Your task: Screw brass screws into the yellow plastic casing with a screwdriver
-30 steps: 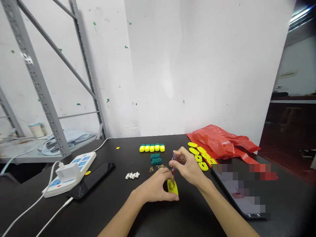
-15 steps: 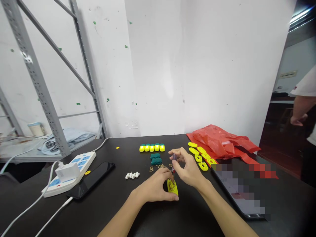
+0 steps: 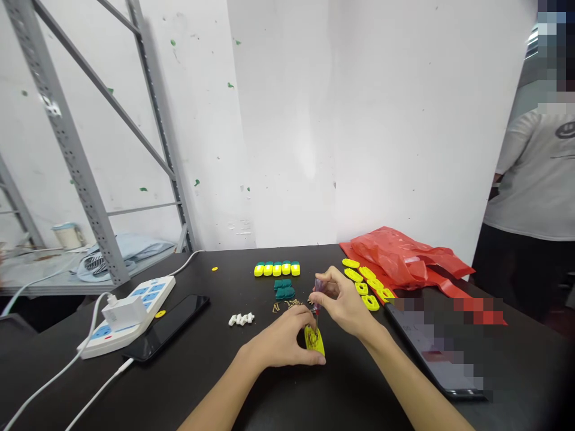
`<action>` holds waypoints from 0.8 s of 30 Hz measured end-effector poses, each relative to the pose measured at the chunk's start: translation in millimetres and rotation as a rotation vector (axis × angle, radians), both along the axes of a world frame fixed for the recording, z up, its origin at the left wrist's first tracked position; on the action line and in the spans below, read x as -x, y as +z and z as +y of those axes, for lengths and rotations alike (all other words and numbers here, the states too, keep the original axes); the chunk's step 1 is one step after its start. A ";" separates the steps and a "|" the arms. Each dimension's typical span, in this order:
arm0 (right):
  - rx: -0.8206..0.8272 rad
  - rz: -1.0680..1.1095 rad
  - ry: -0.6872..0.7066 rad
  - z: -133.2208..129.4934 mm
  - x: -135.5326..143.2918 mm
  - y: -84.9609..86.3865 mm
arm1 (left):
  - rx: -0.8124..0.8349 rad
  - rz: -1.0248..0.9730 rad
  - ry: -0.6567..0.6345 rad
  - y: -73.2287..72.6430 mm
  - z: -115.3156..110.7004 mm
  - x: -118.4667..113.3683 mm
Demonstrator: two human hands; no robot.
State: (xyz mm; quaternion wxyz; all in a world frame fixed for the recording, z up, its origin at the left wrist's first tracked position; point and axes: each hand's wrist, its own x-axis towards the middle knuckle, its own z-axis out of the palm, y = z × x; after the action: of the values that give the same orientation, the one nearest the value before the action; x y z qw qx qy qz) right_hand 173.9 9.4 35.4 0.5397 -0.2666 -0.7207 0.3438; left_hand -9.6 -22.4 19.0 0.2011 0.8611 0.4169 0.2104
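My left hand (image 3: 287, 338) is closed around a yellow plastic casing (image 3: 314, 341), keeping it on the black table. A screwdriver (image 3: 318, 290) with a purplish see-through handle is pinched in my right hand (image 3: 344, 305). Its shaft points down and its tip meets the inside of the casing; what lies under the tip is too small to make out. Just beyond my left fingers are small brass-coloured screws (image 3: 294, 303), partly hidden by the hand. Dark green plastic pieces (image 3: 284, 293) lie past them, and white plastic pieces (image 3: 241, 319) sit to the left.
Several yellow-and-green assembled pieces (image 3: 277, 269) stand in a row at the back. Loose yellow parts (image 3: 369, 303) lie right, beside a red plastic bag (image 3: 395, 254) and a tablet (image 3: 431, 353). A phone (image 3: 166, 328) and a power strip (image 3: 153, 299) occupy the left. A person (image 3: 534, 173) stands at far right.
My right fingers have shifted slightly on the screwdriver handle, showing more of it. The casing and my left hand stay put. At far right the person has moved further into view.
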 end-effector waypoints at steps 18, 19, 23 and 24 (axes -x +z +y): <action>-0.192 -0.073 -0.021 -4.8 1.9 -4.0 | -0.002 0.005 -0.003 2.1 -0.3 -1.1; -0.157 -0.067 0.024 -5.1 1.0 -3.6 | -0.003 0.005 -0.006 2.1 -0.3 -1.1; -0.051 -0.031 0.114 -3.8 -1.3 -3.8 | -0.004 0.013 -0.015 2.7 -0.5 -1.3; -0.037 -0.026 0.122 -3.4 -1.6 -3.8 | -0.004 0.014 -0.014 3.0 -0.6 -1.3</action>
State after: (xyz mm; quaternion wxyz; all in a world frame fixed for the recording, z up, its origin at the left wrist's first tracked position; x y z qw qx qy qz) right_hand 175.6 5.9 31.6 0.5131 -0.2165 -0.7488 0.3594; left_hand -8.3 -23.0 22.0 0.1979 0.8659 0.4118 0.2037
